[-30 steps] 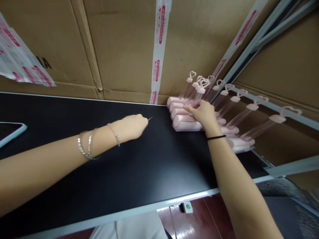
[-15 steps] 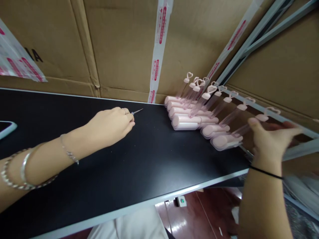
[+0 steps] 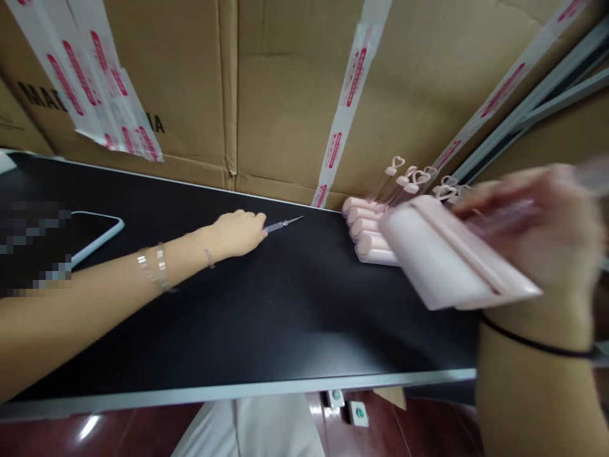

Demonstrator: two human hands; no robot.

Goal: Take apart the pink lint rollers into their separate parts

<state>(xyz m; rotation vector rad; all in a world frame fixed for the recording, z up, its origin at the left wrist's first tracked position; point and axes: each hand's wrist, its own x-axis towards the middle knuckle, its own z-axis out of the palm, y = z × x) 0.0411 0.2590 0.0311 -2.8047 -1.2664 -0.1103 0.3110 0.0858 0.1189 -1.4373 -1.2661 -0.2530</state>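
My left hand (image 3: 240, 233) rests low over the black tabletop, its fingers closed around a small screwdriver (image 3: 280, 225) with a clear handle and thin metal shaft pointing right. Raised at the right, my right hand (image 3: 537, 222) grips the clear handle of what looks like a pink lint roller (image 3: 442, 254); its wide pale head tilts toward the camera, and motion blurs hand and roller. Behind it, several similar pink rollers (image 3: 368, 244) lie in a row at the back right, with heart-shaped loops on their upright-slanting handles. The raised roller partly hides that row.
A phone (image 3: 98, 244) with a pale blue edge lies on the black table (image 3: 266, 324) at the left, partly pixelated. Taped cardboard (image 3: 280, 114) walls the back, and a grey metal frame (image 3: 537, 117) stands at right. Small boxes with green buttons (image 3: 359, 412) sit below the table edge.
My right hand has lifted a pink lint roller from the row's right end toward the camera. My left hand keeps the screwdriver. The view has turned left, showing more of the phone.
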